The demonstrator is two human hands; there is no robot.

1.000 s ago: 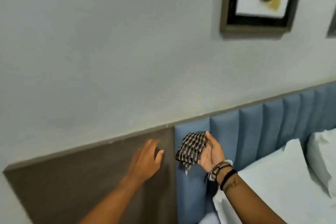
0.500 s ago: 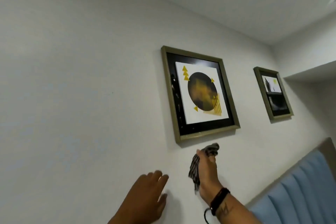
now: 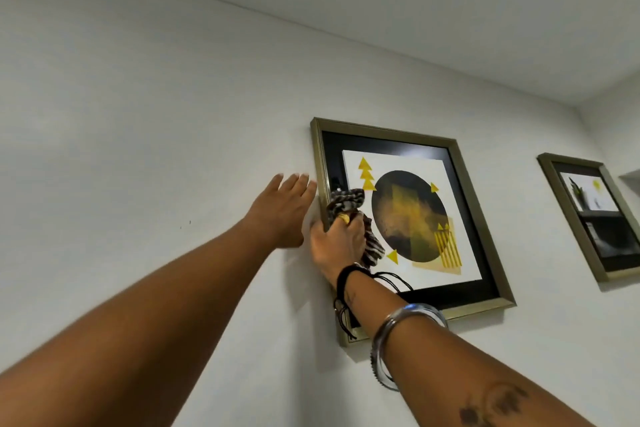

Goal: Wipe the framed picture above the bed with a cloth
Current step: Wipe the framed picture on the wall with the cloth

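Two framed pictures are hanging on the pale wall [image 3: 138,114]: the nearer gold-framed picture with a black mat and a dark circle with yellow triangles [image 3: 408,218], and a second, smaller gold-framed picture [image 3: 592,218] hanging well apart to its right. One black-and-white checked cloth [image 3: 346,204] is showing, bunched against the left part of the nearer picture's glass, just inside the left frame edge. Two bare arms are reaching upward. The right hand [image 3: 341,243] is gripping the cloth, fingers curled around it, and pressing it to the glass. On that forearm a silver metal bangle [image 3: 398,326] and black cord bracelets [image 3: 346,284] are sitting. The left hand [image 3: 280,211] is stretching out flat with fingers spread, holding nothing, its fingertips lying just beside the frame's left edge.
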